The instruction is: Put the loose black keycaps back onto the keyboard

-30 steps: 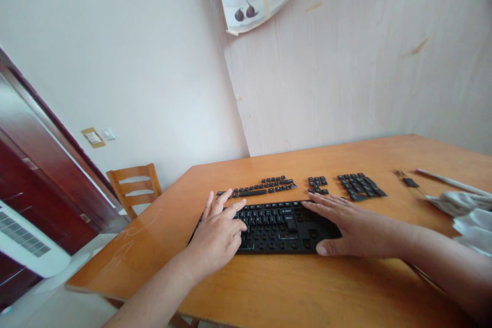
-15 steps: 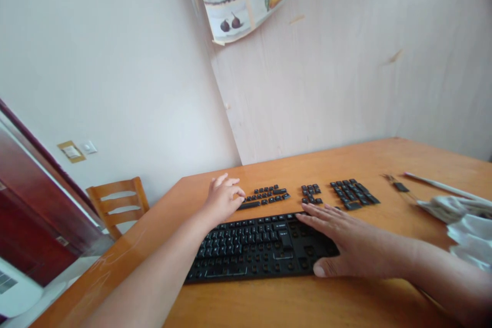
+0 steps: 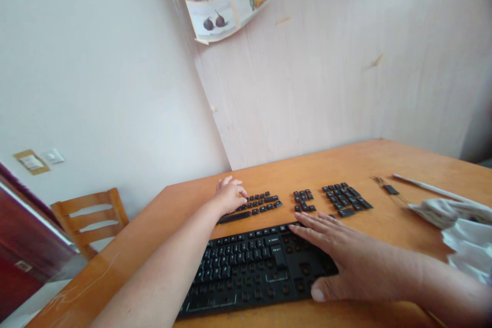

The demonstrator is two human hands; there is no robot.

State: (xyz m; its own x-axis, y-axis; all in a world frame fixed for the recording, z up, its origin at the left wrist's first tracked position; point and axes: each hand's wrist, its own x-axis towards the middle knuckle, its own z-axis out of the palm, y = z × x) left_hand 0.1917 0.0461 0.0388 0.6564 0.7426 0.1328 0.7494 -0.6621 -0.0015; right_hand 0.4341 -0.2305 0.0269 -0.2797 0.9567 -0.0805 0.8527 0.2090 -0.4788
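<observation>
A black keyboard (image 3: pixel 246 253) lies on the table in front of me. Its upper rows carry keys, while much of the lower part and the right side show bare key sockets. My right hand (image 3: pixel 330 251) rests flat over the keyboard's right end, fingers spread and thumb by the front edge. Beyond the keyboard, my left hand (image 3: pixel 229 196) reaches to the left part of a group of loose black keycaps (image 3: pixel 265 202). Its fingers are bent and apart, with the tips close to the keycaps; the hand and forearm hide some of them.
Two more groups of loose keycaps, a small one (image 3: pixel 303 200) and a larger block (image 3: pixel 346 198), lie farther right. A dark tool (image 3: pixel 391 189), a long white stick (image 3: pixel 430 184), a cloth (image 3: pixel 449 210) and white crumpled paper (image 3: pixel 471 246) follow. A wooden chair (image 3: pixel 94 220) stands left.
My left hand has moved right over the loose keycaps. My right hand has stayed on the keyboard's right end. The whole view has shifted slightly.
</observation>
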